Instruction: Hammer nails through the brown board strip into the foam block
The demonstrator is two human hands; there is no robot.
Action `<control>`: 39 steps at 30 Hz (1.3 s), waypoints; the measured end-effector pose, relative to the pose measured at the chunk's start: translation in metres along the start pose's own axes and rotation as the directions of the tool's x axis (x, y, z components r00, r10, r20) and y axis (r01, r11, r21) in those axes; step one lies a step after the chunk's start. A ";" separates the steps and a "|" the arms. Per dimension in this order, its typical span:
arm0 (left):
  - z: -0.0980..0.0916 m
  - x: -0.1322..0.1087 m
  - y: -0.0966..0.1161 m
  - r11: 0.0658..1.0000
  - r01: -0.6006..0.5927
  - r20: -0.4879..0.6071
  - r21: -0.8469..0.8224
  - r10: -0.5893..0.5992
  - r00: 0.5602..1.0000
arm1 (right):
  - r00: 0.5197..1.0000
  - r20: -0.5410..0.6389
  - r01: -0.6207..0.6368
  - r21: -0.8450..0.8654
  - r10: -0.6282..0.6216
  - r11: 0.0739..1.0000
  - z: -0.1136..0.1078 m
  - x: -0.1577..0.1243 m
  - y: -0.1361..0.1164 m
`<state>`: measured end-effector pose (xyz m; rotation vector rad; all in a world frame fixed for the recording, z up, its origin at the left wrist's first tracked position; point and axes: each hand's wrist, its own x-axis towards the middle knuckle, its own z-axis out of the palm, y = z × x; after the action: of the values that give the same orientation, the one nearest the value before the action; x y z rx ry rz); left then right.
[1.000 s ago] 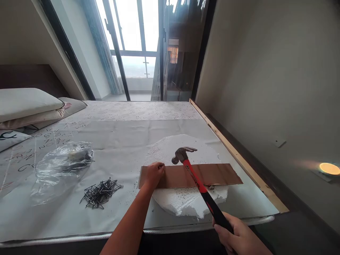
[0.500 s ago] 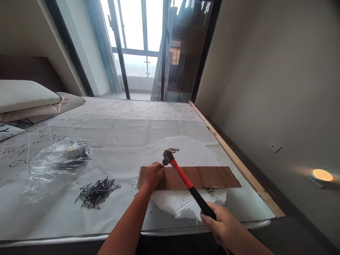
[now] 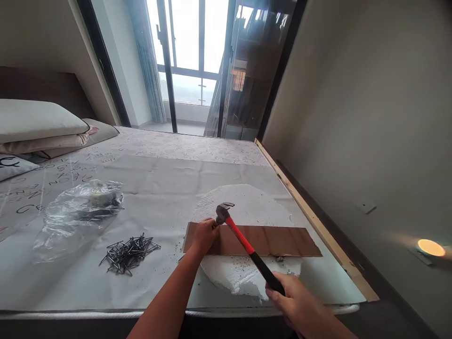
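Observation:
My right hand [image 3: 294, 299] grips the black end of a claw hammer [image 3: 243, 240] with a red and black handle. The hammer's head is right at the fingertips of my left hand [image 3: 205, 237]; whether they touch is unclear. My left hand rests on the left part of a brown cardboard strip [image 3: 268, 239], its thumb and fingers pinched together on what appears to be a nail, mostly hidden by the fingers and hammer head. The strip lies across a round white foam slab [image 3: 243, 200]. A pile of loose nails [image 3: 129, 253] lies left of my left arm.
A clear plastic bag [image 3: 79, 216] with dark contents lies behind the nails. Grey sheeting [image 3: 158, 181] covers the mattress. A wooden rail [image 3: 310, 212] runs along the right edge beside the wall. Pillows [image 3: 42, 120] are stacked at the far left.
The view has shifted slightly. The hammer head has dropped a little closer to my left fingertips. Both hands keep their grips.

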<state>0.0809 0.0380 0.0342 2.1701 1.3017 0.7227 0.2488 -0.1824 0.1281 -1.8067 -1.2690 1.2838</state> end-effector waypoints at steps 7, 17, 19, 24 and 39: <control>0.000 0.000 -0.003 0.999 -0.019 0.004 -0.040 0.019 1.000 | 0.998 -0.038 0.047 -0.073 -0.049 0.996 0.003 0.003 0.000; -0.001 -0.002 -0.004 0.998 -0.045 0.009 -0.033 0.045 0.999 | 0.999 -0.028 0.035 -0.165 -0.040 0.986 0.008 0.005 0.004; 0.000 -0.002 -0.004 0.999 -0.043 0.025 0.015 0.043 0.999 | 0.999 -0.020 0.026 -0.202 -0.031 0.979 0.010 0.006 0.008; 0.003 -0.001 -0.006 0.998 -0.060 0.021 0.032 0.060 0.998 | 0.995 -0.069 0.063 -0.179 -0.076 0.982 0.007 0.000 0.011; -0.077 -0.013 -0.033 0.984 0.056 -0.643 -0.171 -0.155 0.750 | 0.999 0.015 -0.054 0.182 0.052 0.982 0.036 0.027 0.054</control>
<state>0.0034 0.0515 0.0661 1.7534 1.6207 1.5771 0.2377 -0.1801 0.0584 -1.7163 -1.0770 1.3922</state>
